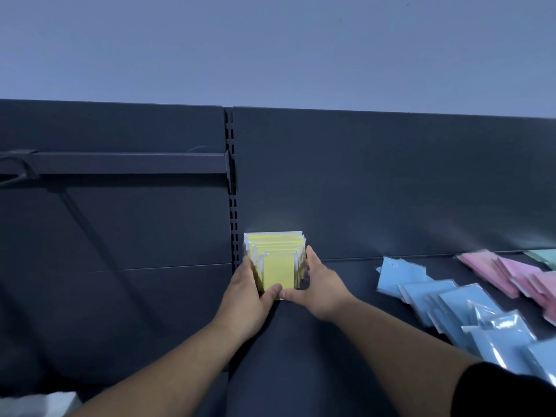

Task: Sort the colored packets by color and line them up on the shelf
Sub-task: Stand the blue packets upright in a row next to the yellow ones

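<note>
In the head view, the yellow packets (278, 270) are standing upright in a tight row at the far left end of the shelf (331, 341). The row is reaching back to the dark back panel (391, 191), just beside the slotted upright (231, 206). The 2 hands are holding this row between them. The left hand (245, 291) is cupping its left side and the right hand (320, 288) its right side, with both thumbs curling onto the nearest packet's face. To the right, blue packets (445, 299) are lying in a loose overlapping spread. Pink packets (505, 272) are lying farther right, and green packets (546, 255) are showing at the right edge.
</note>
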### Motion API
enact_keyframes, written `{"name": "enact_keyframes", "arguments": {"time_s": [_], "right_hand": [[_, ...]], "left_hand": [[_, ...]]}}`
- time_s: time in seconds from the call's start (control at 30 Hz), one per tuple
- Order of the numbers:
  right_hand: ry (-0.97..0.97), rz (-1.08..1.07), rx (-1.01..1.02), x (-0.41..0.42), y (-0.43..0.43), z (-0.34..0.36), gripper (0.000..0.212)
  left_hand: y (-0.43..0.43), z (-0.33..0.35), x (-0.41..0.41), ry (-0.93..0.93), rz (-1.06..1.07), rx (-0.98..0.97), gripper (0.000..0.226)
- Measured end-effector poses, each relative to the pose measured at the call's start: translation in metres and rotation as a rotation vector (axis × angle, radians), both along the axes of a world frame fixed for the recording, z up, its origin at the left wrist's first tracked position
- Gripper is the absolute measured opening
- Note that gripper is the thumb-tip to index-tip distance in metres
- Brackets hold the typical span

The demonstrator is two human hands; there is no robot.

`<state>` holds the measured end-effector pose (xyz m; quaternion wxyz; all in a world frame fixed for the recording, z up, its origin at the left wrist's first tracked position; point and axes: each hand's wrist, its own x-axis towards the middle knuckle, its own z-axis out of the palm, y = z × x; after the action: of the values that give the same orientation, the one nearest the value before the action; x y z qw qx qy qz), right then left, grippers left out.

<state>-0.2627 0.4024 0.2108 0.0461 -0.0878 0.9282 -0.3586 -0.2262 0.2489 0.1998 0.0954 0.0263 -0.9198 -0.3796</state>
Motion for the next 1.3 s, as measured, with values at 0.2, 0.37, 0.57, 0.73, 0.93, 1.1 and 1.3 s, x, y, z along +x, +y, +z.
{"name": "enact_keyframes", "arguments": {"time_s": [0.2,0.37,0.57,0.73,0.93,1.1,1.3], "right_hand": [[-0.006,-0.034,0.029,0.015,0.018,0.018,0.116],[0.033,-0.045,0.069,0.025,0.045,0.038,0.108],[0.095,-0.054,0.121,0.011,0.12,0.076,0.078],[0.019,-0.034,0.148,-0.002,0.206,0.084,0.051],[-0.031,0.059,0.242,-0.005,0.286,0.068,0.033],[-0.058,0.156,0.258,-0.013,0.311,0.048,0.042],[-0.082,0.201,0.231,-0.026,0.313,0.037,0.051]], "left_hand": [[0.001,0.008,0.001,-0.015,0.037,-0.026,0.094],[0.011,0.019,0.003,0.127,0.118,-0.065,0.09],[0.082,0.048,0.015,0.468,0.02,-0.218,0.055],[0.162,0.044,0.007,0.116,-0.114,-0.225,0.046],[0.23,0.029,-0.008,-0.198,-0.091,-0.135,0.05],[0.251,0.021,-0.01,-0.238,0.054,0.048,0.047],[0.254,0.02,-0.016,-0.266,0.177,0.309,0.03]]}}
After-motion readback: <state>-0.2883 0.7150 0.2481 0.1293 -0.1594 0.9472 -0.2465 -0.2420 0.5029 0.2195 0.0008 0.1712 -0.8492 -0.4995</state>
